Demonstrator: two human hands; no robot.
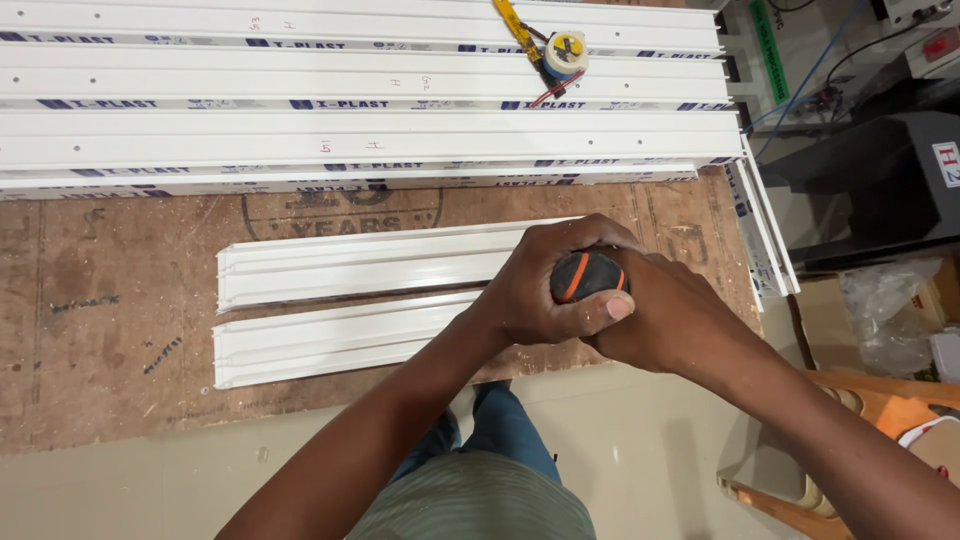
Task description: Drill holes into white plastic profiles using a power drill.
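Head view: both hands wrapped round black-and-orange tool handle (pixel 587 276), left hand (pixel 545 290) fingers (pixel 560 240) curled over top, right hand (pixel 665 315) fingers hidden. Beneath the fingers, white trunking strips (pixel 340 300) on counter (pixel 120 330). Probably pressing or driving into the strip; steady downward pressure needed next.

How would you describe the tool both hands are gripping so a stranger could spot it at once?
Start at the brown workbench and find the two short white channels near its front edge. At their right ends, the left hand and right hand wrap a rounded handle. It is black with an orange stripe, unlike the white plastic around it.
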